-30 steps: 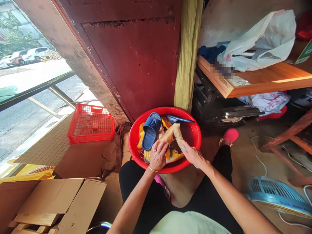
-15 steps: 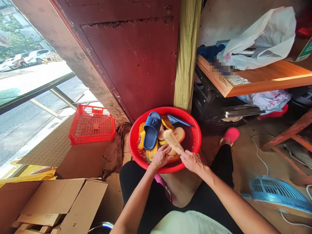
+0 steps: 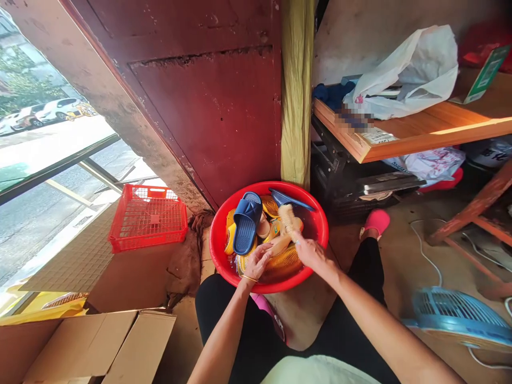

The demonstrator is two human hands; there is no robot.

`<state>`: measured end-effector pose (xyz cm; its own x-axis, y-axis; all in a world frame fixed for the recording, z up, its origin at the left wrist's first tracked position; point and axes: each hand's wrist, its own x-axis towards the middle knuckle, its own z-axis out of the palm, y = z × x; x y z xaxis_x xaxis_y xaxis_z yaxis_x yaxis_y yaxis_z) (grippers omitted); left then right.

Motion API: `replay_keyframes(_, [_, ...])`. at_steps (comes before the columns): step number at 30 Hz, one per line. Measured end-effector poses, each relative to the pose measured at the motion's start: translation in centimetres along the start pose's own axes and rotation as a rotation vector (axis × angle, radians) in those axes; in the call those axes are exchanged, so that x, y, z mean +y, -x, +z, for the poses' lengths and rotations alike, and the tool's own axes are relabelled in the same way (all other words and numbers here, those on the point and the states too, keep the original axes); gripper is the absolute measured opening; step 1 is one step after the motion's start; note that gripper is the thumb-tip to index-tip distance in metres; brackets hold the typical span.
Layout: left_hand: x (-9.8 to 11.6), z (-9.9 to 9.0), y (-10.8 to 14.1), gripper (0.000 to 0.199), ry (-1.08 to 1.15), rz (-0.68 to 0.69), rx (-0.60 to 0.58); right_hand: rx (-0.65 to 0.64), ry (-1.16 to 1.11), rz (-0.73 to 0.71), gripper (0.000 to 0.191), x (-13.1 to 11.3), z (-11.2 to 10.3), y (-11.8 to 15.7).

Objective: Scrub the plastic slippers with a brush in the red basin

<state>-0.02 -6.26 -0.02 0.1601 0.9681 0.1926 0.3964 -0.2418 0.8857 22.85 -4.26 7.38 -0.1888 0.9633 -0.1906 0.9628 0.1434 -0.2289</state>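
Note:
My left hand (image 3: 258,262) is closed on the near end of a beige slipper (image 3: 280,245) over the red basin (image 3: 325,229). In my right hand (image 3: 312,253) is a pale scrub brush (image 3: 287,217), its head lying over the slipper's far part. A dark blue slide slipper (image 3: 247,226) rests on top of the pile, just beyond my left hand. Another blue slipper (image 3: 292,199) leans at the basin's far side. Yellow slippers (image 3: 286,259) lie beneath, partly hidden by the others and by my hands. Dark reddish water shows at the basin's right.
A red plastic crate (image 3: 150,218) stands left of the basin, with an open cardboard box (image 3: 84,341) nearer me. A dark red door (image 3: 208,117) rises behind the basin. To the right are a wooden table (image 3: 432,136) and a blue fan (image 3: 464,314) with cords on the floor.
The brush has turned more upright and its head has shifted away from me along the beige slipper. The slipper has tilted in my left hand, baring more yellow slippers. The whole view has shifted slightly.

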Motion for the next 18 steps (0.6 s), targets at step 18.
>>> replay_keyframes(18, [-0.7, 0.1, 0.6, 0.051, -0.289, 0.147, 0.148, -0.138, -0.142, -0.081, 0.055, 1.0, -1.6, 1.4])
